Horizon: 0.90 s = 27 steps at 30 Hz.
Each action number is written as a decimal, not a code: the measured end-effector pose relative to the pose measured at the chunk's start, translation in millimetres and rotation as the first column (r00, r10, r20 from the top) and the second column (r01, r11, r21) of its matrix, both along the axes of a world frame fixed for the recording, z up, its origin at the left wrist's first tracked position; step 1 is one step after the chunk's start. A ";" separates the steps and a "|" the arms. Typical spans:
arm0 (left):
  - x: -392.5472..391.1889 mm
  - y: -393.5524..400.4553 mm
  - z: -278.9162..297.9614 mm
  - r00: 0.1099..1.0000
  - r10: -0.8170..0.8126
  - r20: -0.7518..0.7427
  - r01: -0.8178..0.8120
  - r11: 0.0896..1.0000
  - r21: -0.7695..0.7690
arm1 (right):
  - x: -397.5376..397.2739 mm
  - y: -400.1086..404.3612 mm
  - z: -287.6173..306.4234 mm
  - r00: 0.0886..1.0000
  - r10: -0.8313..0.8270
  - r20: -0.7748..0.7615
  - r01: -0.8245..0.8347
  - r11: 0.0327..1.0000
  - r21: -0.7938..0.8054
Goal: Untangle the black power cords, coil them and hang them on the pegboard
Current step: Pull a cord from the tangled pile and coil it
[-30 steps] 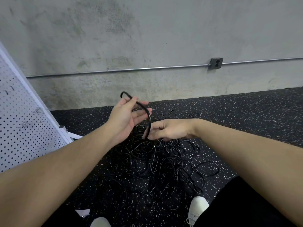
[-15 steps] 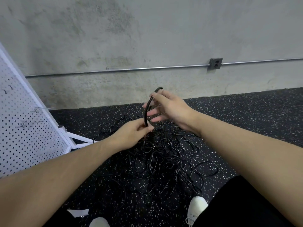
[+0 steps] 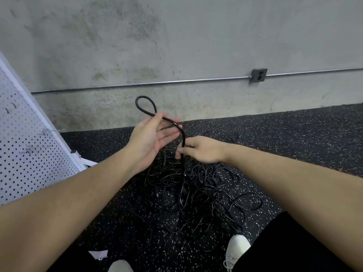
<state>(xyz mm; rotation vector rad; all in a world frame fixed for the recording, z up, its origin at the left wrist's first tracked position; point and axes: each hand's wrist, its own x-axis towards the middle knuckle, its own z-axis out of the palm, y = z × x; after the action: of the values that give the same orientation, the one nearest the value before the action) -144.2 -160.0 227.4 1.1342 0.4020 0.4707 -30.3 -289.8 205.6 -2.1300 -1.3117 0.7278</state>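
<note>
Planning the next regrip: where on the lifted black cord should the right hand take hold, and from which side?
Probably the straight vertical run below the left hand, approached from the right: it hangs clear above the tangled pile, where the right hand already pinches it.

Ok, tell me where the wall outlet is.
In the head view, the wall outlet sits upper right on the concrete wall, mounted in line with the metal conduit, above the floor and beyond the tangled cords.
</note>
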 end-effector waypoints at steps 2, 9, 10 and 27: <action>-1.9 2.8 -4.3 0.998 -0.013 -0.057 0.019 0.993 0.121 | -1.4 7.7 -0.5 0.982 -0.085 -0.166 0.106 0.987 0.122; -10.4 2.1 -22.1 0.964 -0.088 -0.252 0.218 0.807 0.549 | 4.8 7.0 15.4 0.918 -0.202 -0.341 0.311 0.900 0.304; -12.8 2.5 -26.0 0.922 -0.139 -0.361 0.340 0.736 0.585 | 7.0 7.1 19.3 0.890 -0.214 -0.403 0.364 0.866 0.343; -6.8 0.5 -4.1 0.974 -0.128 -0.189 0.180 0.940 0.289 | -0.1 -14.1 6.8 0.988 0.100 -0.119 -0.128 0.958 -0.258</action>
<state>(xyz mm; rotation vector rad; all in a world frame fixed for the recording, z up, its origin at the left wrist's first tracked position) -151.0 -159.5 223.3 1.5006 0.3908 0.3047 -30.4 -303.8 212.4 -2.1980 -1.3535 1.1031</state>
